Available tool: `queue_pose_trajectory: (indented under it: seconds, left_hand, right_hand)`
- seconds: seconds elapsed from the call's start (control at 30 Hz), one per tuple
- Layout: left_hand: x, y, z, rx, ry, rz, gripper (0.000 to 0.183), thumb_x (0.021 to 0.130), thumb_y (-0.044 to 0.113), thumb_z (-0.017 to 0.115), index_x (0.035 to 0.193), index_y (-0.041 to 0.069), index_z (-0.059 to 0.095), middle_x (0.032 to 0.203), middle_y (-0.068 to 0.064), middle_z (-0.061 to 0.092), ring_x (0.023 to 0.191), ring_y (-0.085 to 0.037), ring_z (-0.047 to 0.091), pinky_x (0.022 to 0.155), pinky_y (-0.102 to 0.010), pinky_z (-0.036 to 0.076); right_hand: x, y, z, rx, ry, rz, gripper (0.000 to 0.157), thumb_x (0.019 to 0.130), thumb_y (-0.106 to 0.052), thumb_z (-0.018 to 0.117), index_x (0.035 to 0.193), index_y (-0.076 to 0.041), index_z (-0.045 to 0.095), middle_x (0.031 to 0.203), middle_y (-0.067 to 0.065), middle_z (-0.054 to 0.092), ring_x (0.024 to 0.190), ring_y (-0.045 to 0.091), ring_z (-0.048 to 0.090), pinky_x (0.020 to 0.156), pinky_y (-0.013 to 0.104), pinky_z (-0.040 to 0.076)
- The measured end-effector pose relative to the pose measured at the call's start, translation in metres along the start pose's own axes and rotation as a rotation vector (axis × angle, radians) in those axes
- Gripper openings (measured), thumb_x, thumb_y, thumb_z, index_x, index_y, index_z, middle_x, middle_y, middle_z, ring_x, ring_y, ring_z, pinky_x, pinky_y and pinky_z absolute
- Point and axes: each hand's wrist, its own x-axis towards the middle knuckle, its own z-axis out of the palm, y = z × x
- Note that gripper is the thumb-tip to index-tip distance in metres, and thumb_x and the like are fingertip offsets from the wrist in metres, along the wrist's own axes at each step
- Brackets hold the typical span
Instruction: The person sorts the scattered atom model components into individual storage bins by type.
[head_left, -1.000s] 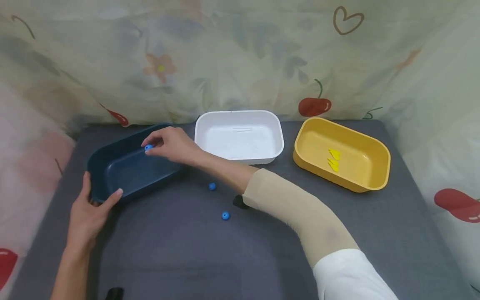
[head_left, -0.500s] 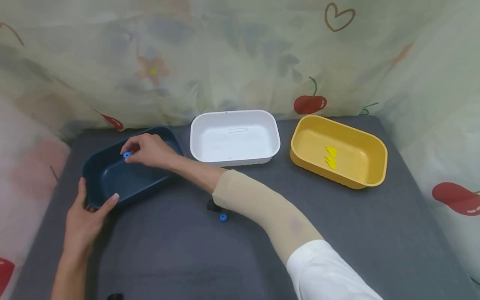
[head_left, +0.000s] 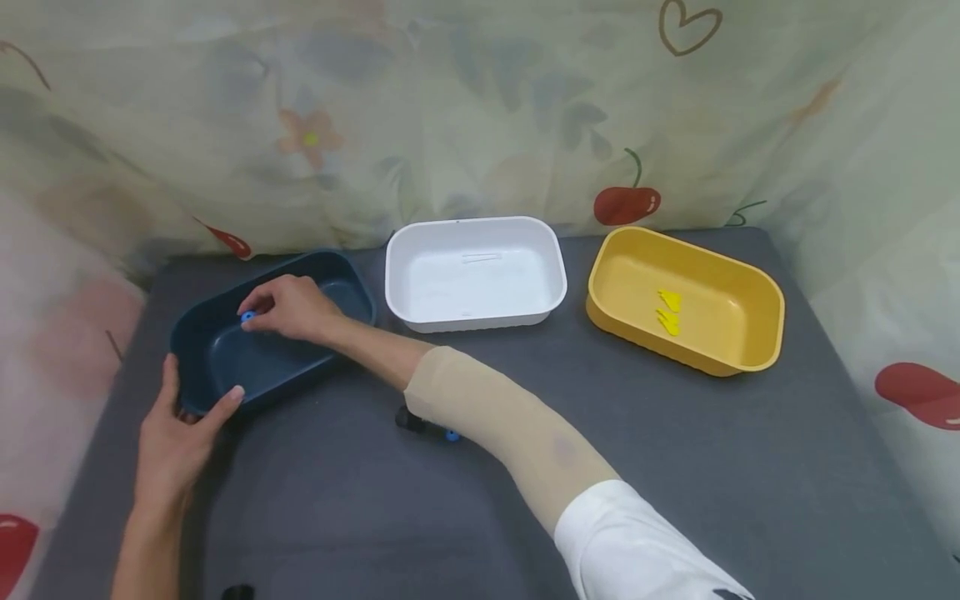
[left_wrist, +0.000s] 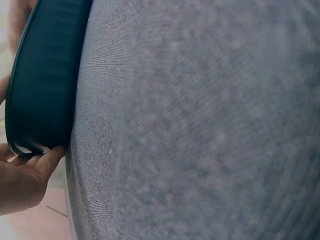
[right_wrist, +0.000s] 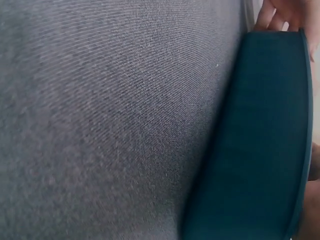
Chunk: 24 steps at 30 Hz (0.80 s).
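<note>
My right hand point(head_left: 288, 308) pinches a small blue bead point(head_left: 247, 317) between thumb and fingertips, over the inside of the dark blue bin point(head_left: 262, 354). With my left hand point(head_left: 176, 450) I grip that bin's near left corner, thumb along the front side; in the left wrist view the fingers of this hand point(left_wrist: 27, 180) sit at the end of the bin point(left_wrist: 47, 75). Another blue bead point(head_left: 452, 435) lies on the grey cloth, partly covered by my right sleeve. In the right wrist view the bin's outer wall point(right_wrist: 255, 135) hides most of the right hand.
A white bin point(head_left: 474, 315) stands at the back middle, with thin pale sticks inside. To its right is a yellow bin point(head_left: 720, 325) holding small yellow pieces point(head_left: 669, 310). Black objects lie under the right forearm point(head_left: 408, 419) and at the front edge point(head_left: 238, 592). A printed curtain point(head_left: 480, 108) hangs behind.
My right hand has moved left and slightly down with the bead, further over the dark blue bin. The right forearm now covers a bead seen earlier on the cloth. The left hand keeps its grip.
</note>
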Motion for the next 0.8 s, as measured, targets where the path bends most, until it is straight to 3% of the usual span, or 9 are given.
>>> queue_pose_trajectory:
  seconds: [0.2, 0.33, 0.5, 0.67, 0.8]
  left_hand:
    - [-0.0008, -0.0008, -0.0011, -0.011, 0.0, 0.012, 0.096, 0.094, 0.043, 0.066, 0.154, 0.04, -0.009, 0.164, 0.001, -0.007, 0.149, -0.03, 0.011, 0.108, -0.016, 0.029]
    - [-0.0015, 0.0001, -0.0014, -0.015, -0.005, 0.013, 0.096, 0.094, 0.042, 0.066, 0.154, 0.04, -0.009, 0.164, 0.001, -0.007, 0.149, -0.03, 0.011, 0.108, -0.018, 0.029]
    - [-0.0025, 0.0008, -0.0014, -0.011, 0.0, -0.002, 0.096, 0.094, 0.042, 0.066, 0.153, 0.041, -0.01, 0.164, -0.001, -0.007, 0.149, -0.032, 0.011, 0.112, -0.028, 0.029]
    - [-0.0017, -0.0002, -0.0017, -0.007, 0.005, 0.002, 0.096, 0.094, 0.043, 0.066, 0.153, 0.041, -0.009, 0.164, 0.002, -0.007, 0.149, -0.031, 0.011, 0.109, -0.018, 0.029]
    - [0.0001, -0.001, -0.0015, -0.015, -0.002, 0.013, 0.096, 0.094, 0.042, 0.067, 0.154, 0.041, -0.009, 0.163, 0.005, -0.008, 0.149, -0.029, 0.01, 0.106, -0.012, 0.029]
  right_hand:
    - [0.0055, 0.0044, 0.0027, -0.051, 0.004, 0.054, 0.017, 0.089, -0.028, 0.077, 0.105, -0.023, 0.076, 0.088, -0.016, 0.069, 0.073, -0.005, 0.061, 0.064, 0.01, 0.046]
    - [0.0069, 0.0061, 0.0046, -0.079, -0.012, 0.088, 0.016, 0.088, -0.03, 0.078, 0.102, -0.025, 0.078, 0.089, -0.017, 0.069, 0.074, -0.005, 0.06, 0.065, 0.01, 0.045]
    - [0.0081, 0.0076, 0.0075, -0.123, -0.041, 0.119, 0.016, 0.086, -0.033, 0.079, 0.101, -0.028, 0.079, 0.095, -0.019, 0.07, 0.078, -0.006, 0.06, 0.067, 0.011, 0.044]
    - [0.0082, 0.0082, 0.0082, -0.195, -0.063, 0.121, 0.015, 0.085, -0.035, 0.08, 0.098, -0.029, 0.079, 0.092, -0.02, 0.07, 0.079, -0.005, 0.06, 0.068, 0.011, 0.044]
    - [0.008, 0.0089, 0.0082, -0.264, -0.078, 0.116, 0.015, 0.085, -0.037, 0.079, 0.098, -0.03, 0.079, 0.097, -0.02, 0.07, 0.091, -0.004, 0.06, 0.076, 0.012, 0.045]
